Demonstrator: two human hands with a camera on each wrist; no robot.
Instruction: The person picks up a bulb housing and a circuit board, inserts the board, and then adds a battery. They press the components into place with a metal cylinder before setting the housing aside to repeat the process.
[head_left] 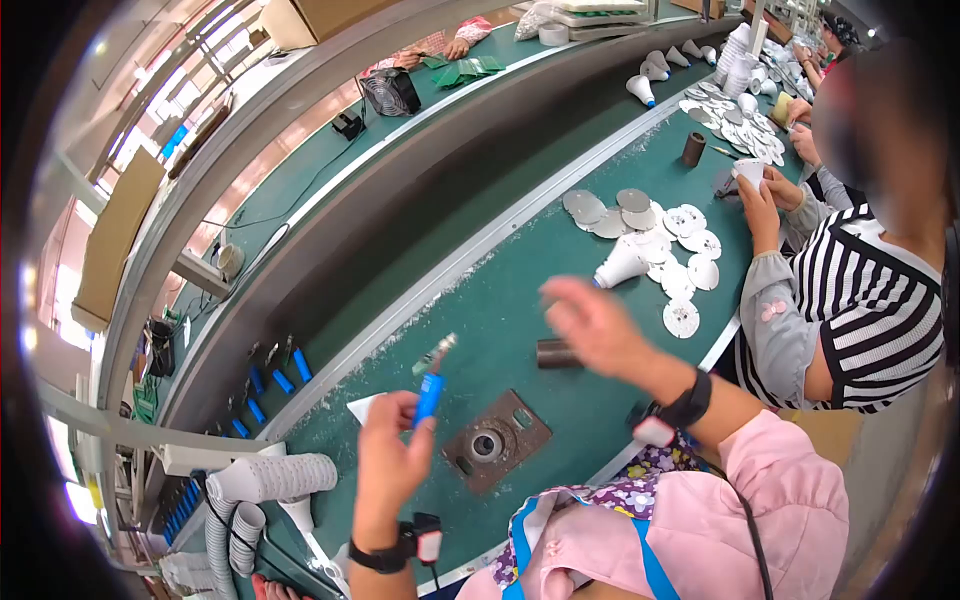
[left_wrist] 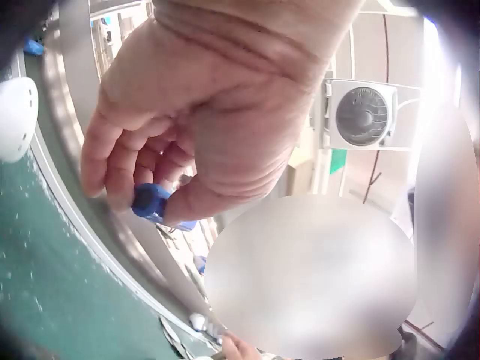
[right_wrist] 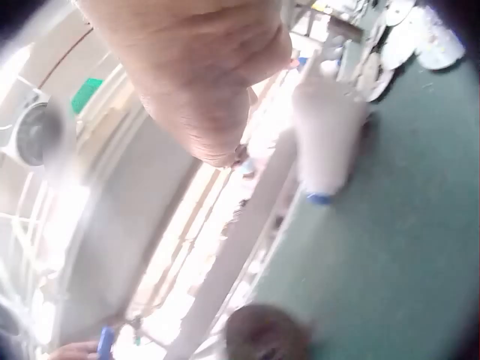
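My left hand point(head_left: 395, 455) pinches a blue cylindrical piece point(head_left: 428, 398) between thumb and fingers; a small board with metallic parts point(head_left: 437, 352) stands at its upper end. In the left wrist view the blue piece point(left_wrist: 150, 202) shows between the fingertips. My right hand point(head_left: 600, 325) is blurred, its fingers extended above the bench with nothing visible in them. Below it lies a dark metal cylinder point(head_left: 556, 353). A white cone-shaped housing with a blue tip point(head_left: 622, 262) lies just beyond the fingers. Between the hands sits a rusty metal plate with a round socket point(head_left: 487, 446).
White and grey discs point(head_left: 680, 240) are spread at right. Stacked white cups point(head_left: 275, 478) stand at lower left, near several blue pieces point(head_left: 283, 383) in the channel. Another person's hands point(head_left: 765, 195) hold a white housing at right. An upright metal cylinder point(head_left: 693, 149) stands farther back.
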